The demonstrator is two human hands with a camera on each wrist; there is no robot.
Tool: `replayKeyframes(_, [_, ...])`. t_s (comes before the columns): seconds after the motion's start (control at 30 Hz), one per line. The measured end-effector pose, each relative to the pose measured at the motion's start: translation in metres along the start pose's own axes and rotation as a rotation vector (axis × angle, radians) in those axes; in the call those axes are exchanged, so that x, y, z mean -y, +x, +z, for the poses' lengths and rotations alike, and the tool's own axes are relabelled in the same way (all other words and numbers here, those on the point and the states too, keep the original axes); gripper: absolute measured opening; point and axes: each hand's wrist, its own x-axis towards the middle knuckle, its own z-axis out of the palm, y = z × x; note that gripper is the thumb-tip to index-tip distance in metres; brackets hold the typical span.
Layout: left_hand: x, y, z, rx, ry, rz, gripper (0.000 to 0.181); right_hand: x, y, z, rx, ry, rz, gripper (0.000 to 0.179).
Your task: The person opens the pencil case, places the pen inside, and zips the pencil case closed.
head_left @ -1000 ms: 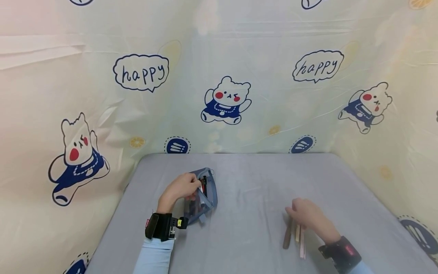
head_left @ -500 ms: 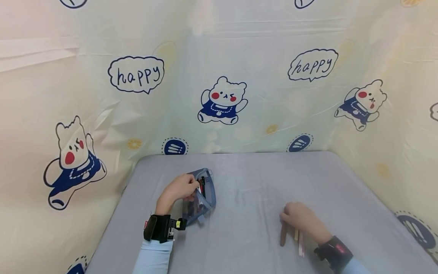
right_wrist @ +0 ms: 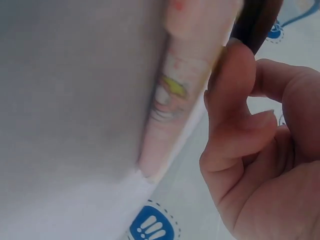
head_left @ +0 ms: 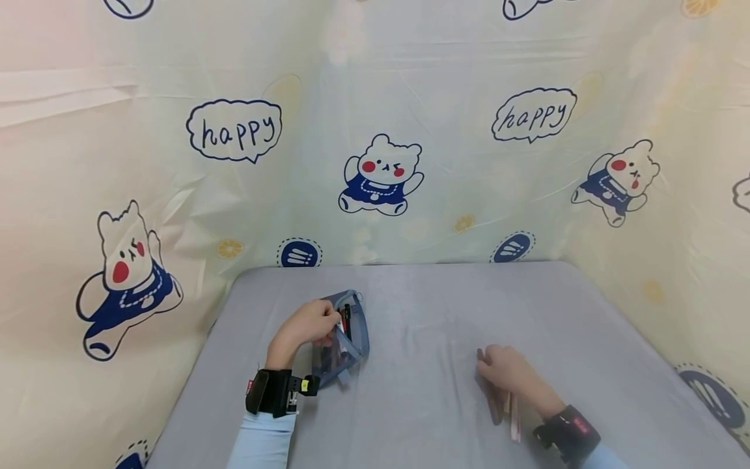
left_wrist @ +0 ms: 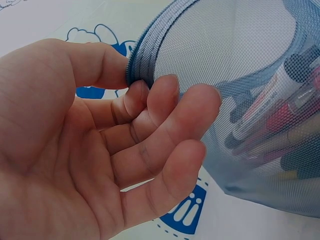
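Observation:
At the left of the table, my left hand (head_left: 309,322) pinches the zipped edge of a blue mesh pencil case (head_left: 362,326) between thumb and fingers. Its mouth gapes, and several pens and markers (left_wrist: 270,100) show through the mesh in the left wrist view. Over on the right, my right hand (head_left: 515,371) pinches a dark, slim, pen-like stick (right_wrist: 256,22) between thumb and forefinger. The stick is blurred in the head view. Close beside that hand lies a pink pen with a cartoon print (right_wrist: 170,95), and a thin yellowish stick (head_left: 506,405) shows next to it.
A grey cloth (head_left: 422,404) with soft wrinkles covers the table. Behind it and at both sides hangs a pale curtain (head_left: 457,163) printed with bears and the word "happy". A camera band sits on each wrist.
My right hand has shifted slightly left, and the dark stick has swung, its lower end now slanting right instead of left. The left hand keeps its hold on the pencil case.

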Motion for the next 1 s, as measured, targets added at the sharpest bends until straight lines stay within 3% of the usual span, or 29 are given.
replayKeyframes(0.27, [0.0,0.0,0.0,-0.003,0.002,-0.006,0.021,0.004,0.015,-0.02,-0.004,0.077,-0.065,0.019])
replayKeyframes(0.43, [-0.001,0.0,0.001,-0.005,0.008,0.005,0.021,0.014,0.023,-0.028,0.033,0.168,-0.029,0.023])
replayKeyframes(0.63, [0.0,0.0,0.001,-0.008,0.007,-0.002,0.021,0.027,0.036,-0.031,0.075,0.243,-0.022,0.026])
replayKeyframes(1.0, [0.003,0.0,0.0,-0.016,0.017,0.012,0.02,0.057,0.062,-0.025,0.132,0.327,-0.09,0.028])
